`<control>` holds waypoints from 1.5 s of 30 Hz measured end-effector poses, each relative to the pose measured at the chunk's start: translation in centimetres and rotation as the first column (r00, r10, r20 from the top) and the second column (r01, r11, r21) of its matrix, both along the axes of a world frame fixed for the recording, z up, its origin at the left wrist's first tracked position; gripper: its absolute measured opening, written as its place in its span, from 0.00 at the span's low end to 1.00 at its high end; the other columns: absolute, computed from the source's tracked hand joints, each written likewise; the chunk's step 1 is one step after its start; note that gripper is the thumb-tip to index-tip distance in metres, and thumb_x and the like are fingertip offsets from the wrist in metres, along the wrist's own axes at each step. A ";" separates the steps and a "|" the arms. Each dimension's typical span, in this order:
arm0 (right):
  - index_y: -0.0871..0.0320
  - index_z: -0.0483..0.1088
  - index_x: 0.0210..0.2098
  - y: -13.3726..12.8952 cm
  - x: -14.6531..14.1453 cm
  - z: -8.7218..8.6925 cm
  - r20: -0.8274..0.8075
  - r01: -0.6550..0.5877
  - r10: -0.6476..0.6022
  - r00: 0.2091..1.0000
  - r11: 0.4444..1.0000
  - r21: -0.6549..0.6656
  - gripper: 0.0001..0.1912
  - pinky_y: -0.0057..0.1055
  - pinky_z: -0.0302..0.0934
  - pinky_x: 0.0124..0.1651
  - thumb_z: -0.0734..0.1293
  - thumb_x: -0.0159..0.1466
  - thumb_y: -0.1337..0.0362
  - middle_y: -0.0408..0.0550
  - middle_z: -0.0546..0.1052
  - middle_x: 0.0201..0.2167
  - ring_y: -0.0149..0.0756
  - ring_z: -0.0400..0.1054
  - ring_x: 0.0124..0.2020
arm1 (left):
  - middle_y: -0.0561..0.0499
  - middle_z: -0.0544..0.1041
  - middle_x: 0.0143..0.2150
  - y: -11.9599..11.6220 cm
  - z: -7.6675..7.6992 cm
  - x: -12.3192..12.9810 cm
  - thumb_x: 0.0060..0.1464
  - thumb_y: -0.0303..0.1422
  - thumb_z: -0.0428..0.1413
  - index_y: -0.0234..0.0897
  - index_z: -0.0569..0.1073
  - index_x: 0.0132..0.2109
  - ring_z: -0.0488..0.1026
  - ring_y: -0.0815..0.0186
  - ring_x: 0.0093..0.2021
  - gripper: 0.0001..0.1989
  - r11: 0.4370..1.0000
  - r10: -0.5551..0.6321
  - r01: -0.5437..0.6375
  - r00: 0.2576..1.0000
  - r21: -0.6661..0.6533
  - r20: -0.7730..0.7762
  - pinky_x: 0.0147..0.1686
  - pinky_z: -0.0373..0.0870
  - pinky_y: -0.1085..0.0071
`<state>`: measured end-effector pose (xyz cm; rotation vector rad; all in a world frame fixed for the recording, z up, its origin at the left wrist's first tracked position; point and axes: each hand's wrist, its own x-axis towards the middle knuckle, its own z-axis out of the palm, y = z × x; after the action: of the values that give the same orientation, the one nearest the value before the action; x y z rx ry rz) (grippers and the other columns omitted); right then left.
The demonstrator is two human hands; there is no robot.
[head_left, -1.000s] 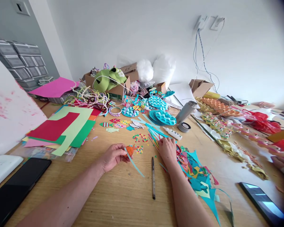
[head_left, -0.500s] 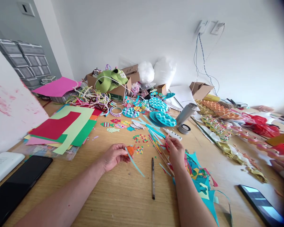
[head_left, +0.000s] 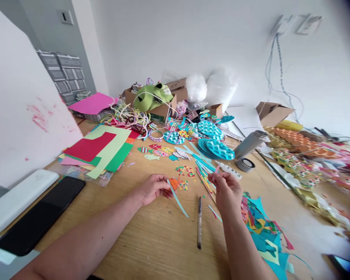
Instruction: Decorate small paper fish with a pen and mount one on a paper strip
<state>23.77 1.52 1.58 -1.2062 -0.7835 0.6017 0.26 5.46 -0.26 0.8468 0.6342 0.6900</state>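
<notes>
My left hand (head_left: 156, 189) is closed on an orange paper fish (head_left: 174, 183), and a light blue paper strip (head_left: 179, 202) hangs from the same fingers. My right hand (head_left: 229, 190) pinches a small pink paper strip (head_left: 217, 170), whose tip shows above the fingers. Under and beside that hand lie coloured paper strips (head_left: 204, 175). Tiny red, yellow and green paper dots (head_left: 185, 171) are heaped between the hands. Behind them rest several paper fish (head_left: 160, 153) with patterns. A pen (head_left: 199, 225) lies on the table between my forearms.
Coloured paper sheets (head_left: 111, 151) are stacked at the left, near a black phone (head_left: 43, 214) and a white power bank (head_left: 26, 198). A steel flask (head_left: 251, 144) stands behind the right hand with blue wavy discs (head_left: 218, 149) beside it. Paper scraps (head_left: 262, 221) lie right of the forearm.
The view has turned left, so everything sits further right in the picture. My right hand now holds the pink strip up, slightly off the strip pile. The left hand keeps its hold.
</notes>
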 end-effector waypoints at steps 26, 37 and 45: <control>0.57 0.73 0.35 -1.9 -8.0 -1.3 0.396 -0.330 0.392 0.830 0.919 -0.217 0.09 0.37 0.64 0.40 0.70 0.61 0.57 0.48 0.78 0.31 0.40 0.72 0.34 | 0.46 0.79 0.24 -0.3 0.7 0.4 0.33 0.38 0.67 0.33 0.71 0.30 0.75 0.64 0.23 0.18 0.979 0.203 -0.201 0.976 0.025 -0.074 0.27 0.71 0.70; 0.57 0.76 0.33 -1.4 -7.3 -1.5 0.110 -0.301 0.335 0.936 0.921 -0.246 0.14 0.32 0.60 0.35 0.74 0.54 0.55 0.45 0.78 0.29 0.35 0.68 0.30 | 0.45 0.80 0.28 -0.1 0.7 0.3 0.33 0.35 0.65 0.33 0.72 0.29 0.77 0.63 0.26 0.15 0.974 0.224 -0.222 0.972 0.033 -0.069 0.29 0.72 0.70; 0.56 0.75 0.32 -1.3 -7.3 -1.9 -0.149 -0.392 0.367 0.918 0.898 -0.199 0.13 0.31 0.60 0.39 0.76 0.52 0.55 0.41 0.75 0.29 0.33 0.67 0.32 | 0.44 0.81 0.29 0.2 0.6 0.1 0.32 0.35 0.65 0.33 0.72 0.30 0.78 0.60 0.27 0.15 0.973 0.232 -0.232 0.970 0.018 -0.068 0.28 0.72 0.69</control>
<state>16.42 0.20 -0.29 -1.2215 -0.8840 1.0953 0.36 5.66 0.38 0.8152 0.8018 0.8783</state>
